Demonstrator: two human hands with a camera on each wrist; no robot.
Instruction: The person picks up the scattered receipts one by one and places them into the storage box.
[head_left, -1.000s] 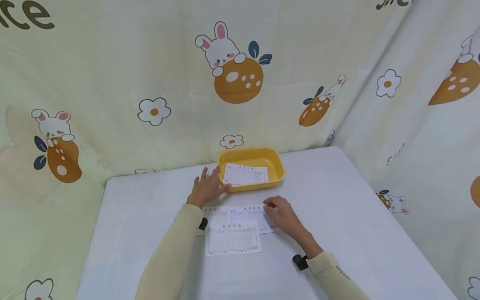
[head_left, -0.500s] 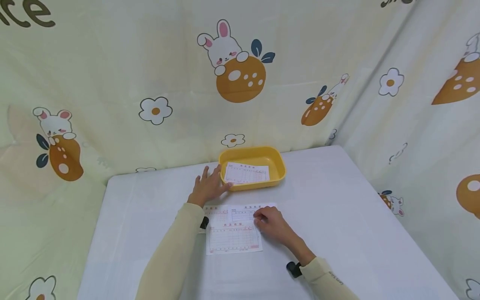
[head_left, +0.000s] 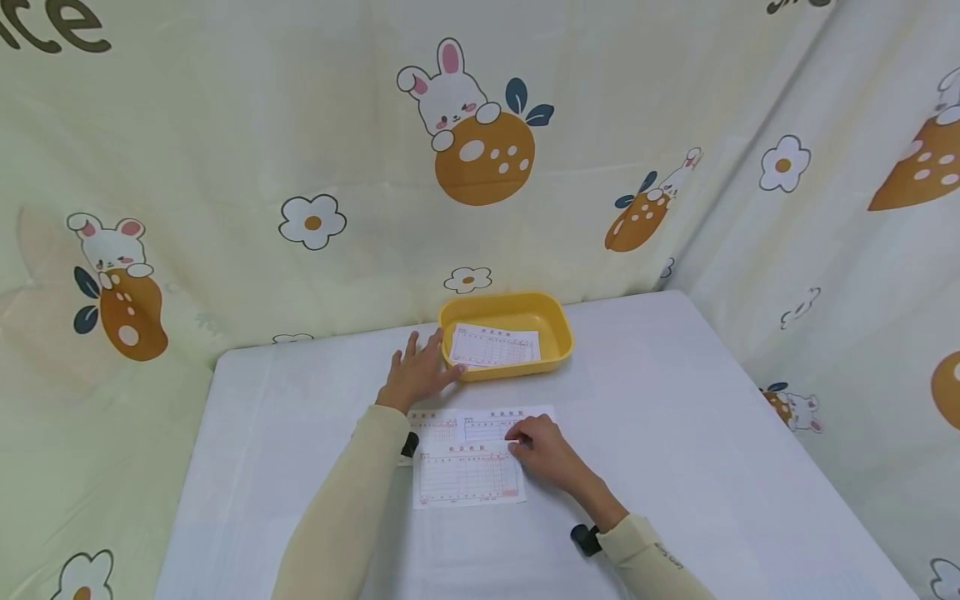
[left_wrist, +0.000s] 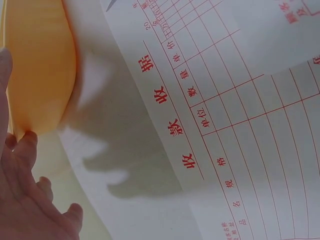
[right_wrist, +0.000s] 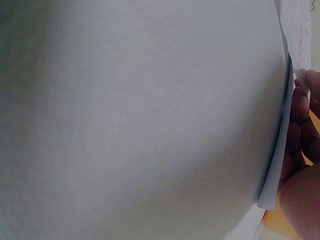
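Observation:
In the head view, my right hand (head_left: 551, 454) pinches the upper right corner of a red-lined receipt slip (head_left: 468, 482). In the right wrist view, the slip's corner (right_wrist: 299, 47) sits between thumb and finger. Under and behind it lie a blue-lined receipt slip (head_left: 487, 428) and another red-lined slip (head_left: 433, 427); my right hand covers part of the blue one. My left hand (head_left: 412, 375) has its fingers spread against the left end of a yellow tray (head_left: 564, 337), its thumb at the front rim. The left wrist view shows the fingertips at the tray wall (left_wrist: 45, 65).
Inside the tray lie receipt slips (head_left: 495, 345), overlapping. A white cloth (head_left: 660, 417) covers the table. Behind and to the right hangs a curtain (head_left: 360, 108) printed with rabbits and flowers, close to the tray's back side. Both wrists carry small black cameras (head_left: 587, 540).
My right hand has moved left and slightly down, from the blue-lined slip's right part to the front red-lined slip's corner, which it now pinches. My left hand stays at the tray.

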